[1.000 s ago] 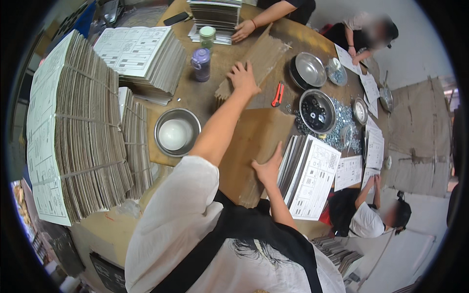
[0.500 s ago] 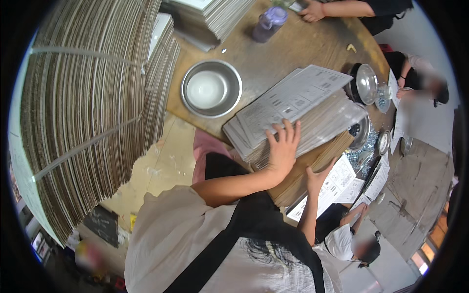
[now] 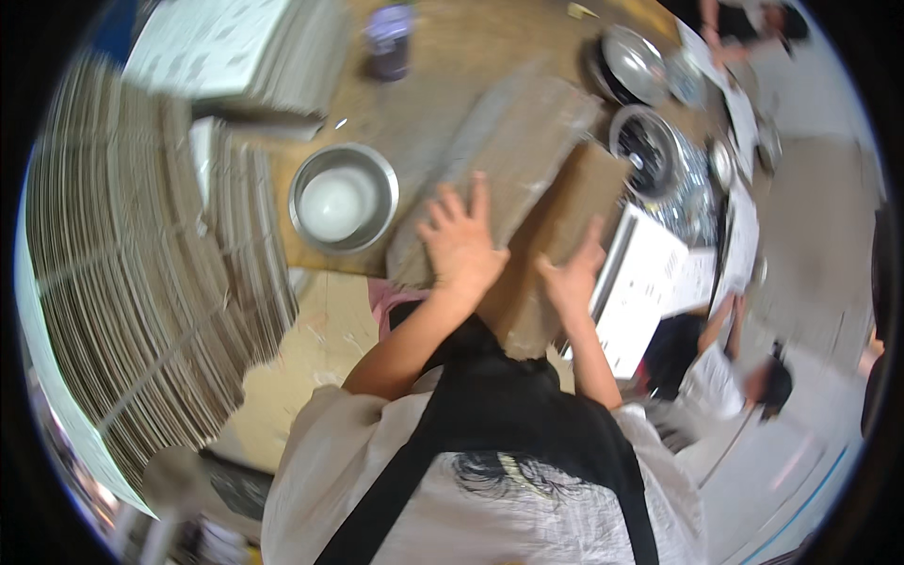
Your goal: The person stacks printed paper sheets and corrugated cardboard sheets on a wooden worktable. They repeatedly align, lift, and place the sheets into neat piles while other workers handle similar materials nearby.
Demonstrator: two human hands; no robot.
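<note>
In front of me on the wooden table lies a stack of flat cards [image 3: 504, 155], blurred and showing a greyish-brown face. My left hand [image 3: 463, 247] rests on its near end with the fingers spread. Just right of it is a second, brown stack of cards [image 3: 556, 226], separated from the first by a dark gap. My right hand [image 3: 573, 278] is at the right side of this brown stack, thumb apart from the fingers. Beyond that hand, a white printed sheet [image 3: 650, 273] lies on more cards.
A steel bowl [image 3: 384, 202] with something white inside stands to the left. Tall strapped cardboard stacks [image 3: 113, 264] fill the left side. A purple bottle [image 3: 389, 42] stands at the back. Metal bowls [image 3: 636, 64] and small clear pieces lie right, near co-workers [image 3: 720, 377].
The view has turned, shifting the table leftward. The left stack now shows a brownish face instead of printed grey sheets. My left hand's fingers have spread, and both hands sit farther left in the picture.
</note>
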